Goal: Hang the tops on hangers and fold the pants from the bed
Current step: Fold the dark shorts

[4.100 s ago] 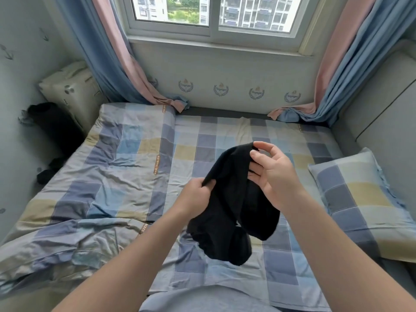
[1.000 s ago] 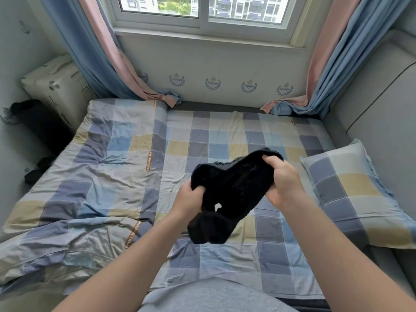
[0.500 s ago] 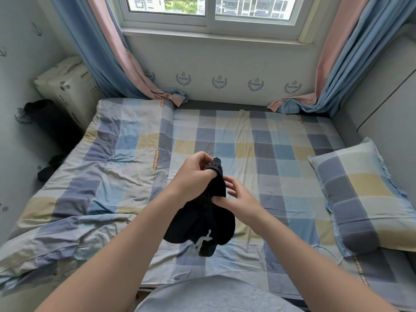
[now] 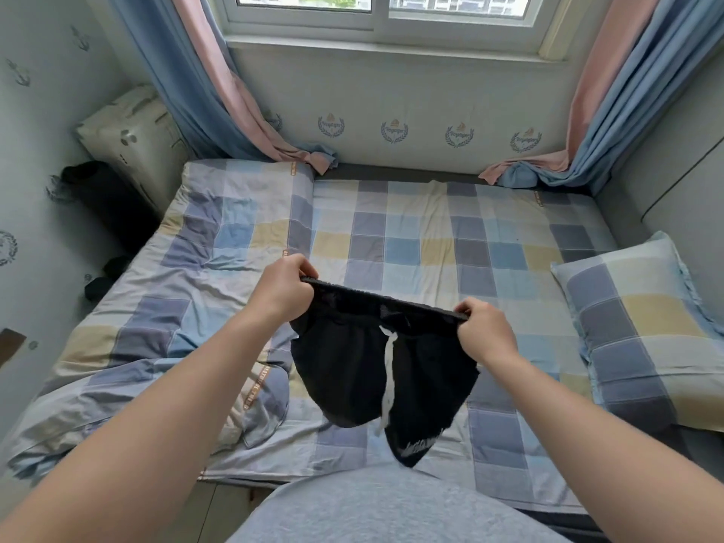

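- A pair of black pants [image 4: 352, 366] is held in the air above the bed [image 4: 411, 244], clear of the sheet.
- The waistband [image 4: 372, 299] is stretched between 2 hands and is tilted slightly down toward the right.
- Its left end is pinched by the left hand [image 4: 282, 288], whose fingers [image 4: 299, 266] are curled tight over the black edge.
- Its right end is gripped by the right hand [image 4: 485, 333], with the fingers curled round the band likewise.
- A white drawstring [image 4: 388, 366] is seen hanging down the middle of the garment; pale lettering near the lowest hem is too blurred to be read.
- A checked quilt [image 4: 176, 307] is bunched on the left part of the bed, and 1 checked pillow [image 4: 642, 327] is laid at its right edge.
- Blue and pink curtains [image 4: 203, 92] are drawn back beside the window [image 4: 380, 17].
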